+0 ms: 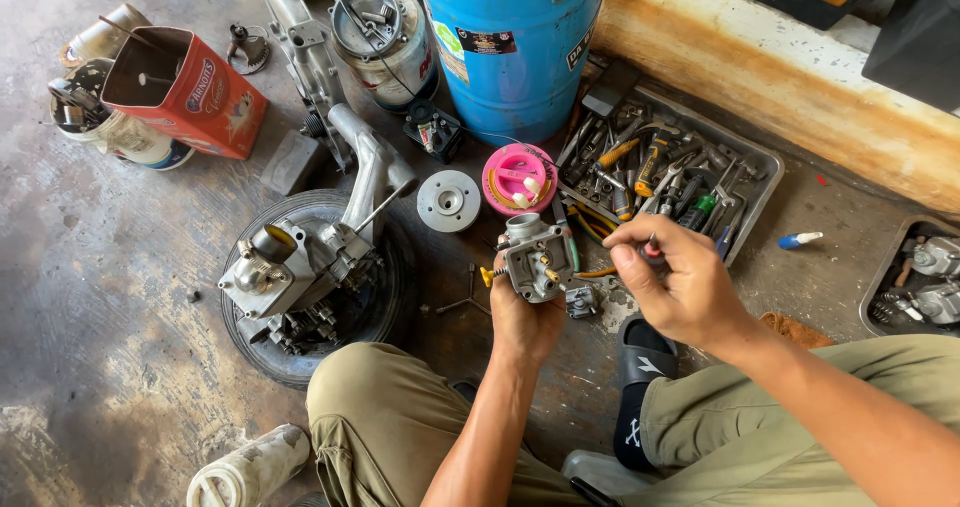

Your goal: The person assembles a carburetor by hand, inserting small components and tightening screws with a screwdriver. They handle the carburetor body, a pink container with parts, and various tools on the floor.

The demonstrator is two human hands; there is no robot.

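Left hand clenched on the carburetor, right hand gripping a screwdriver beside it; the tip could slip, gouging the brass jet

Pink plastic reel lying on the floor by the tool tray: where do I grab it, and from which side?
Probably best from above, pinching the rim of the pink reel across its width. It lies flat, face up. The near side is clearest; the tool tray and blue drum crowd the others.
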